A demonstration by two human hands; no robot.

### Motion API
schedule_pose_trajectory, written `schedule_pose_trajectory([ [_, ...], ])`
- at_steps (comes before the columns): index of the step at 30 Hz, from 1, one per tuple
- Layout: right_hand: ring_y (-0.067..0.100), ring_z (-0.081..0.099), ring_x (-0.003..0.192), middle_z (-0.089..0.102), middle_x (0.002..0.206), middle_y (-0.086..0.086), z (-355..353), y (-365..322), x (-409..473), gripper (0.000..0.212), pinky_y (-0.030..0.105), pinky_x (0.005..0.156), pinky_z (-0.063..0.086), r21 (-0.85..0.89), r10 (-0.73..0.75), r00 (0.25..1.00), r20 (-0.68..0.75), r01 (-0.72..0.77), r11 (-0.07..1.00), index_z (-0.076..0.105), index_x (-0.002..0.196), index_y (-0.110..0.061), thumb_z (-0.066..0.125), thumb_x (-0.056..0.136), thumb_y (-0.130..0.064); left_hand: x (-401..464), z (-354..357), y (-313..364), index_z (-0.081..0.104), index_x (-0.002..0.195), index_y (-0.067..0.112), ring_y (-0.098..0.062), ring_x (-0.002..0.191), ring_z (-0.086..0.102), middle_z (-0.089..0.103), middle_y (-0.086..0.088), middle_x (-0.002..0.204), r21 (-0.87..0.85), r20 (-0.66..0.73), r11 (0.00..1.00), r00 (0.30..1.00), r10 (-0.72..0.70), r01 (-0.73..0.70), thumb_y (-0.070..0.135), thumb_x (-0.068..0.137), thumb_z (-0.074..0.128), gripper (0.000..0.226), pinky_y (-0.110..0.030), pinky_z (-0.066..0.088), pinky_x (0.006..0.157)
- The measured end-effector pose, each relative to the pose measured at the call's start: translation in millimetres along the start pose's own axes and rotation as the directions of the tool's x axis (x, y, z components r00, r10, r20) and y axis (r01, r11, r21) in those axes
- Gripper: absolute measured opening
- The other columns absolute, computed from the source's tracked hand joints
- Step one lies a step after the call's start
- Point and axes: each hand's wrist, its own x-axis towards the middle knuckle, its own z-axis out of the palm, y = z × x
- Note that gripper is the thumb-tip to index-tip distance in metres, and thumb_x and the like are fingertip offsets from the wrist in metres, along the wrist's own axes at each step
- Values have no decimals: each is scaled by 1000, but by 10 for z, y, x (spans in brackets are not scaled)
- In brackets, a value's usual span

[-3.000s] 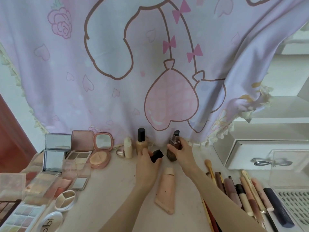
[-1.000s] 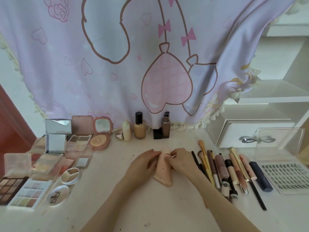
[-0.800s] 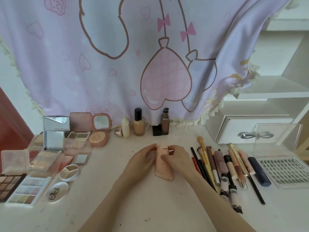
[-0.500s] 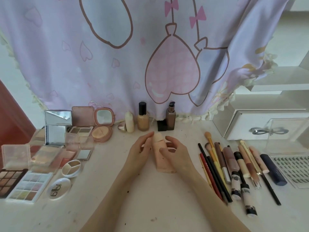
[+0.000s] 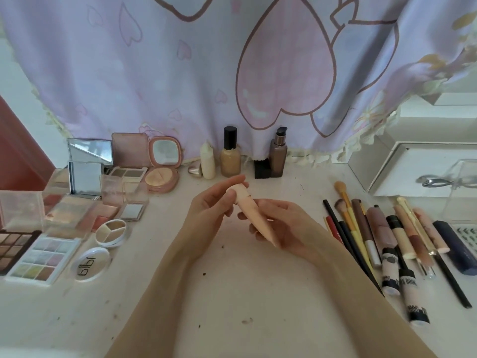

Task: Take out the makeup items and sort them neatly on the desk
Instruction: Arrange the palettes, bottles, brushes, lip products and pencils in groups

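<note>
A peach squeeze tube [image 5: 251,211] is lifted off the white desk [image 5: 232,293] between both hands, cap end pointing away from me. My left hand [image 5: 211,210] pinches the cap end with its fingertips. My right hand [image 5: 286,228] cradles the tube's body and flat tail. Behind them, at the curtain's foot, stand a small cream bottle [image 5: 207,161], a beige foundation bottle [image 5: 230,153] with a black cap, a brown pump bottle [image 5: 278,153] and a black cap [image 5: 262,169].
Several open palettes and compacts [image 5: 77,192] fill the left side. Brushes, pencils and tubes [image 5: 387,239] lie in a row on the right. A white drawer unit [image 5: 413,166] and a clear box [image 5: 462,192] stand at the back right. A lilac curtain [image 5: 232,60] hangs behind.
Both hands picked the peach tube up from the desk and raised it; it now tilts with its narrow edge toward me. The camera tipped down and closer.
</note>
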Motion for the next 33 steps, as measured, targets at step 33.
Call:
schedule_pose_trajectory([
  [33,2,56,94,58,100,-19,117,81,-74,30,7,72,44,-634,-355,920,-165,176,753,55,112,-31,64,85,-22,-104,44,178,59,118,23,2,77,57,65,11,102,297,-65,955,997,33,-12,36,81,53,40,-13,46,68],
])
